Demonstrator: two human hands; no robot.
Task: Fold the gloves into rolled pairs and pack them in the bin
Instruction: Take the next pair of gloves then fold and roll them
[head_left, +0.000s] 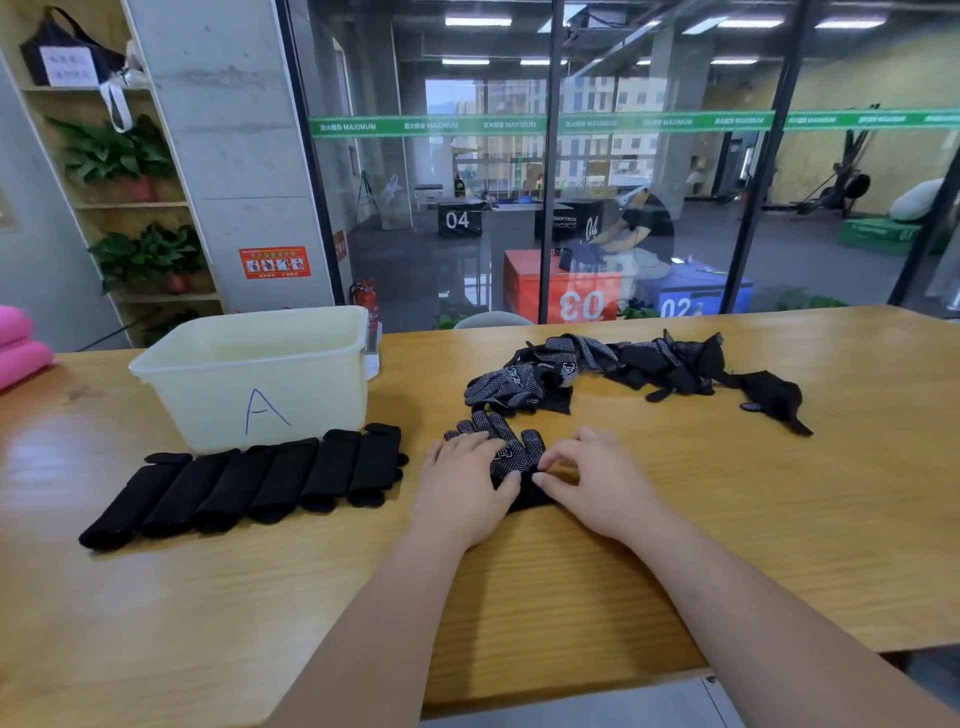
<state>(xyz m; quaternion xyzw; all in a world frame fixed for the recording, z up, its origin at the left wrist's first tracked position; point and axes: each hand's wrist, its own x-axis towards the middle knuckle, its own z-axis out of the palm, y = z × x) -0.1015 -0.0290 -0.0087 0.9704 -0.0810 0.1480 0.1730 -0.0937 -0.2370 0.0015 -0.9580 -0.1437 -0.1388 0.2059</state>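
Observation:
A black glove with white grip dots lies flat on the wooden table in front of me, fingers pointing away. My left hand lies on its left side with the fingers bent over its cuff end. My right hand pinches the cuff edge on the right. Behind it a loose heap of black dotted gloves stretches to the right. Several rolled black pairs lie side by side in a row at the left. The white plastic bin marked "A" stands behind that row, with nothing visible inside.
A pink cushion lies at the table's far left edge. A glass wall runs behind the table, with a shelf of potted plants at the back left. The table's near edge is close below my arms.

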